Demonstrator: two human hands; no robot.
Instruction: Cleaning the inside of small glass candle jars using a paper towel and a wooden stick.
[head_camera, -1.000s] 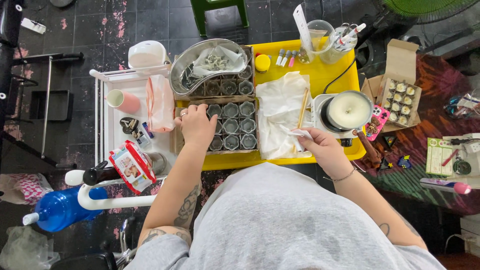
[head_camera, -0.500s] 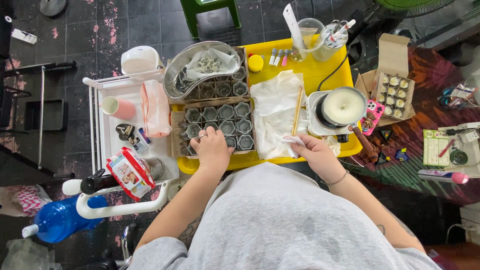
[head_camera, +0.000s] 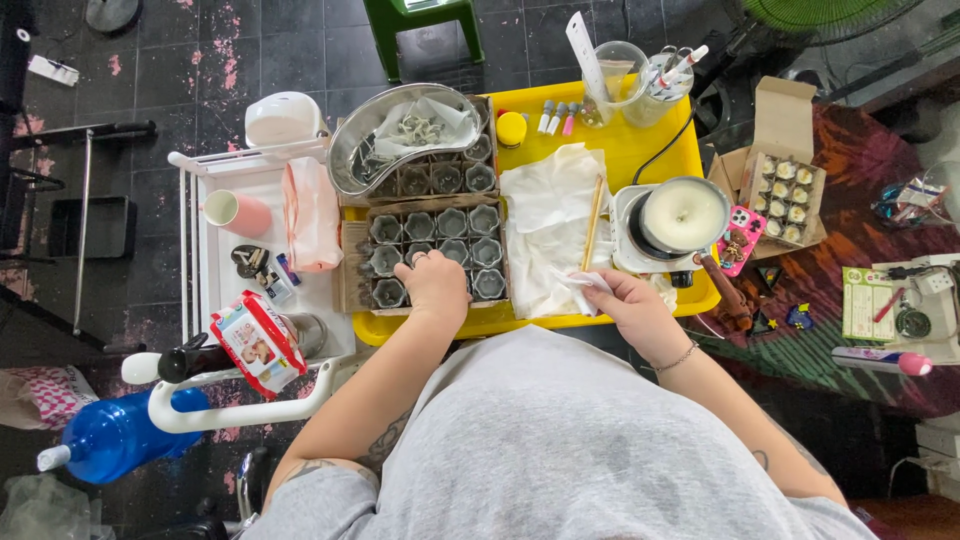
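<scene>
- Small grey metal moulds sit packed in rows inside a shallow cardboard box on the yellow tray; my left hand lies over the front rows, fingers curled down onto one mould, though I cannot tell whether it is truly gripped or only touched
- My right hand pinches a crumpled white tissue at the tray's front edge, just beside the spread white paper sheet
- The moulds stand touching one another, so I judge that lifting one at a slant could drag or tip its neighbours
- The pot of pale wax stands on its small heater just beyond my right hand; a careless sweep of the tissue or wrist could knock it, and a spill would run over the paper and the tray
- The thin wooden stick lies loose on the paper, near the pot, and could roll off if the sheet is tugged
- The steel kidney dish rests on the rear moulds, overhanging the box; shifting the box could unseat it
- The tray's front edge reaches close to my body, so leaning in could nudge it
</scene>
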